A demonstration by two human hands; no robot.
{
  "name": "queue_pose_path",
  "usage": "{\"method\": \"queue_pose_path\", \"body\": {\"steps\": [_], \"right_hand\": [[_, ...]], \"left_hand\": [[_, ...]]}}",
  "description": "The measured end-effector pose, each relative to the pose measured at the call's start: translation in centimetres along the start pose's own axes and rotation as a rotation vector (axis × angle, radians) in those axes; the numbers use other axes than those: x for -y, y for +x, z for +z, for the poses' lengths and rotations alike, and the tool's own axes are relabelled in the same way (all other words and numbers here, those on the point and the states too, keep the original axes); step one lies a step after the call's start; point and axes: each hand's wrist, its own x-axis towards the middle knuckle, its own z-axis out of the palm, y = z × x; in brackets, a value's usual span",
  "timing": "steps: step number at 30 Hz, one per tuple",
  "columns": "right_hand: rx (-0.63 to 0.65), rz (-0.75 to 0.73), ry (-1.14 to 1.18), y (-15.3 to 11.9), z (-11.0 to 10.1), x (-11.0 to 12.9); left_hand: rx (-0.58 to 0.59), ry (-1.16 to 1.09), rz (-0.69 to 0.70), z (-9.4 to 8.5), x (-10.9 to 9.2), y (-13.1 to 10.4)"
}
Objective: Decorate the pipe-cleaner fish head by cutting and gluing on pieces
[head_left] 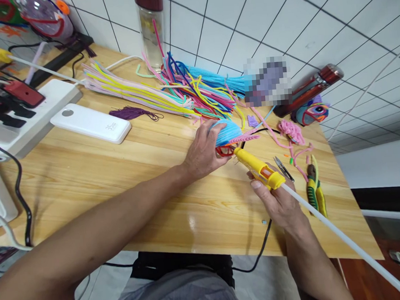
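Note:
My left hand [203, 152] is wrapped round a light blue pipe cleaner craft piece [228, 131], which has a red part underneath and a pink twisted strand sticking out to the right. In my right hand [275, 197] is a yellow hot glue gun [257, 165], its nozzle pointing at the red underside of the piece. A long white glue stick [346, 240] runs out of the gun's back end toward the lower right. Whether the nozzle touches the piece, I cannot tell.
Bundled pipe cleaners [137, 92] lie along the back, near a clear bottle [149, 39]. Pliers [315, 190] and thread snips [283, 168] are at right, with a dark red flask [308, 90] behind. A power bank [90, 122] and power strip [20, 121] occupy the left.

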Motion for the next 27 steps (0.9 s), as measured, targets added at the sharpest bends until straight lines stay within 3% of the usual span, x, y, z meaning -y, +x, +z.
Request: {"method": "queue_pose_path", "body": {"steps": [5, 13, 27], "right_hand": [[0.006, 0.065, 0.030, 0.00, 0.07, -0.02], [-0.012, -0.017, 0.012, 0.23, -0.01, 0.17], [0.020, 0.033, -0.003, 0.21, -0.12, 0.11]], "left_hand": [[0.000, -0.001, -0.005, -0.03, -0.03, 0.01], [-0.017, 0.016, 0.012, 0.08, 0.05, -0.01], [-0.040, 0.020, 0.054, 0.09, 0.14, -0.06]]}}
